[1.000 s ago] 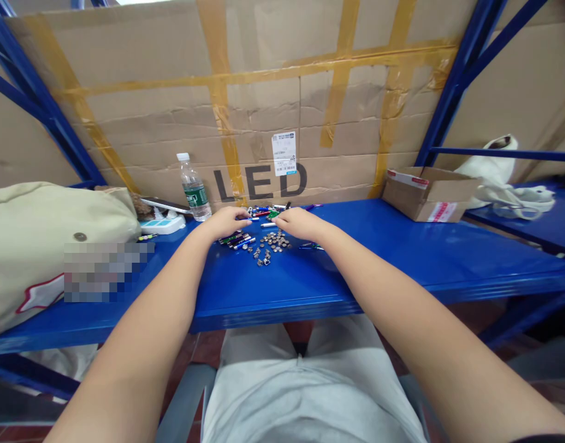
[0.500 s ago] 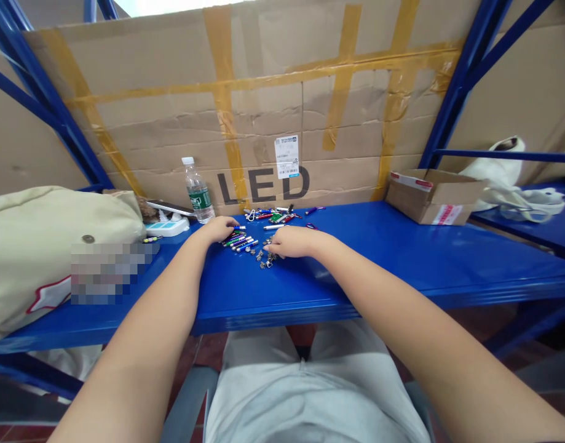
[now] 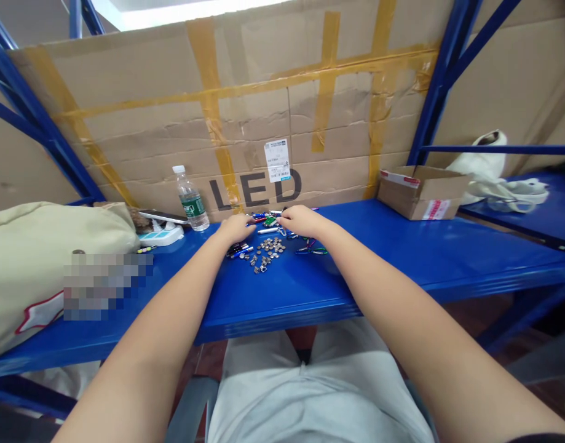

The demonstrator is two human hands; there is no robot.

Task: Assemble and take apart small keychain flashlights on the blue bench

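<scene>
On the blue table (image 3: 282, 295) lies a pile of small coloured pieces (image 3: 264, 219), blue, red and green, with a silver tube (image 3: 268, 231) in front. My left hand (image 3: 237, 227) is at the pile's left edge, fingers bent over it, above several blue and dark tubes (image 3: 240, 250). My right hand (image 3: 298, 220) is at the pile's right side, its fingertips together at the pieces; what is between them is too small to tell. Round metal discs (image 3: 272, 246) and small metal clips (image 3: 259, 264) lie nearer me. Coloured carabiners (image 3: 311, 248) lie below my right hand.
A water bottle (image 3: 191, 200), a white power strip (image 3: 161, 236) and a cream bag (image 3: 47, 258) stand on the left. An open cardboard box (image 3: 420, 191) is on the right. Behind the table stands a large cardboard sheet (image 3: 162, 135) marked LED.
My right hand has moved from the metal pieces up to the coloured pile, uncovering the discs. My left hand has shifted slightly right. The view has turned a little.
</scene>
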